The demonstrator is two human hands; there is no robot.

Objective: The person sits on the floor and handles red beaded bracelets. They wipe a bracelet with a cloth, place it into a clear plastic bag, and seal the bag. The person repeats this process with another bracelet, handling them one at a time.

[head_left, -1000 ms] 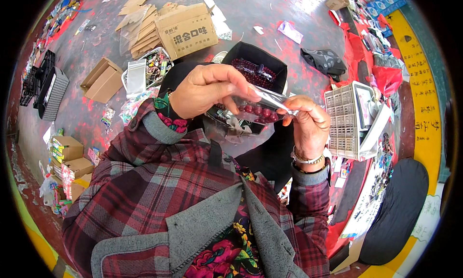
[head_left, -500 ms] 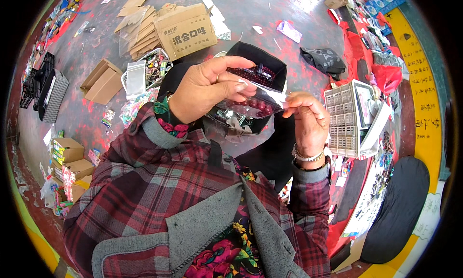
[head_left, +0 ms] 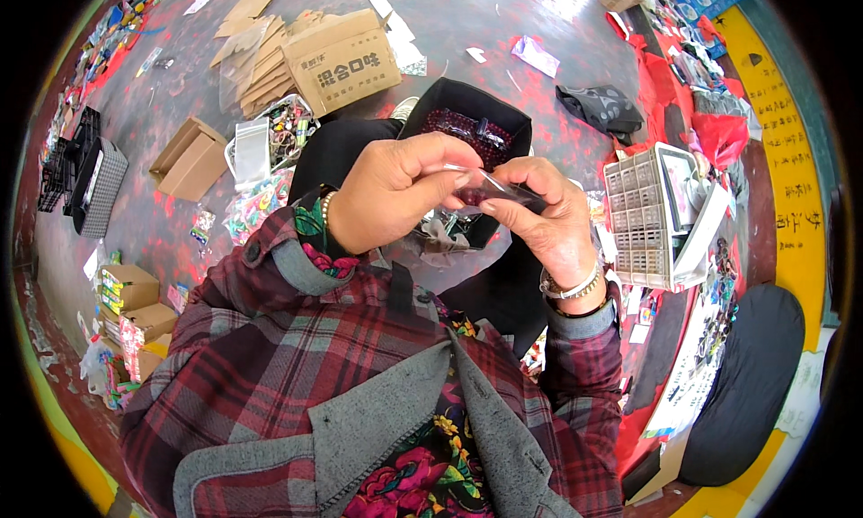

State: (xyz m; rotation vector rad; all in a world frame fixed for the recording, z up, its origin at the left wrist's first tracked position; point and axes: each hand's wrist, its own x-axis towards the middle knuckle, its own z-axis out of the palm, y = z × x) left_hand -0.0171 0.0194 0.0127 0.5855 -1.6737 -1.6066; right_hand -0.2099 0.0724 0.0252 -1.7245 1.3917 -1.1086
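Note:
A small clear plastic bag (head_left: 496, 188) with dark red beads in it is pinched between my two hands. My left hand (head_left: 404, 187) grips the bag's left end between thumb and fingers. On its other end, the thumb and fingers of my right hand (head_left: 550, 214) are closed, pressing the film together. Most of the beads are hidden behind my fingers. Just beyond my hands stands a black fabric box (head_left: 509, 114) with more dark red beads (head_left: 463, 127) inside. Below my hands, clear packets (head_left: 445, 232) show in a dark container, partly covered.
Left of my legs stands a white basket (head_left: 289, 127) of small goods, beside an open cardboard box (head_left: 191, 159). A large carton (head_left: 346, 64) and flattened cardboard lie farther off. At right are a beige plastic crate (head_left: 640, 217) and a dark bag (head_left: 600, 111).
My right hand has moved in toward my left and turned, its fingers now folded over the bag. The bag was stretched out with a row of beads showing; now it is bunched up.

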